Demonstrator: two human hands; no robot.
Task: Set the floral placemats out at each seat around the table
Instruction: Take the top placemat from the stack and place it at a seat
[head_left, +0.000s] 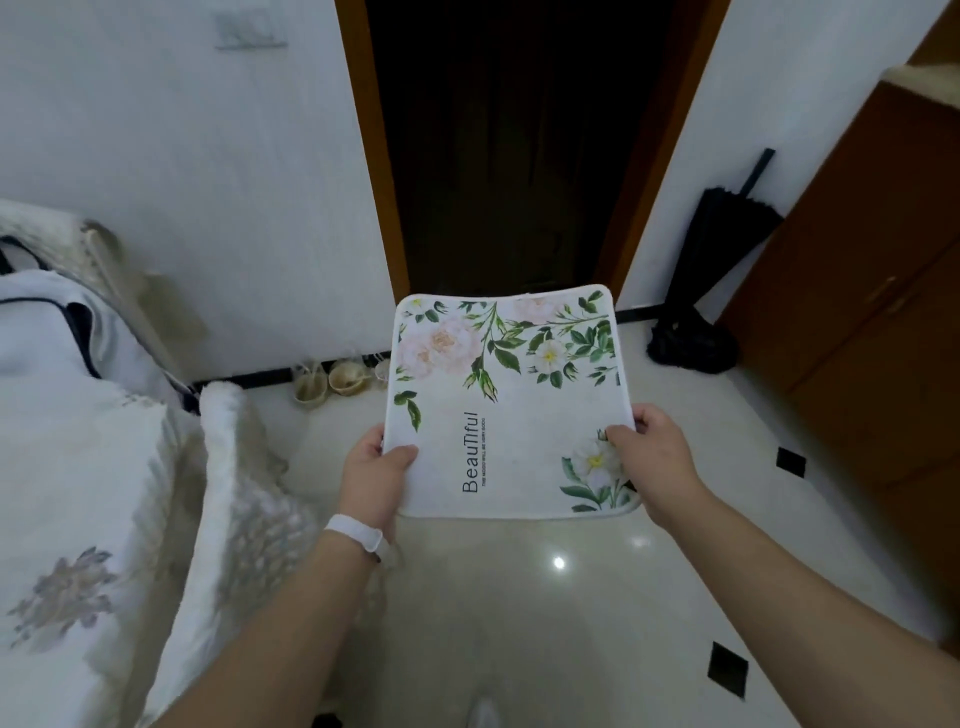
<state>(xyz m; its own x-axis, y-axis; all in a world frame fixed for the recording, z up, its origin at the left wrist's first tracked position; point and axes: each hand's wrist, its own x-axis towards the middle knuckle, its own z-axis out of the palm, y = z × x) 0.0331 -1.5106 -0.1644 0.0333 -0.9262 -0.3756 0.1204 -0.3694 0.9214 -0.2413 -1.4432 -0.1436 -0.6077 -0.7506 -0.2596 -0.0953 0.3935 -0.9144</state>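
Glossy tiled floor (519, 597), both hands gripping floral placemat (511, 415), left hand (371, 475), right hand (657, 457)

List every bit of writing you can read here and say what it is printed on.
"BeauTiful": dark letters running sideways on the floral placemat, which the left hand and right hand grip by its near corners.
A smaller line of capitals beside that word, on the same mat: too small to read.
No other writing shows.
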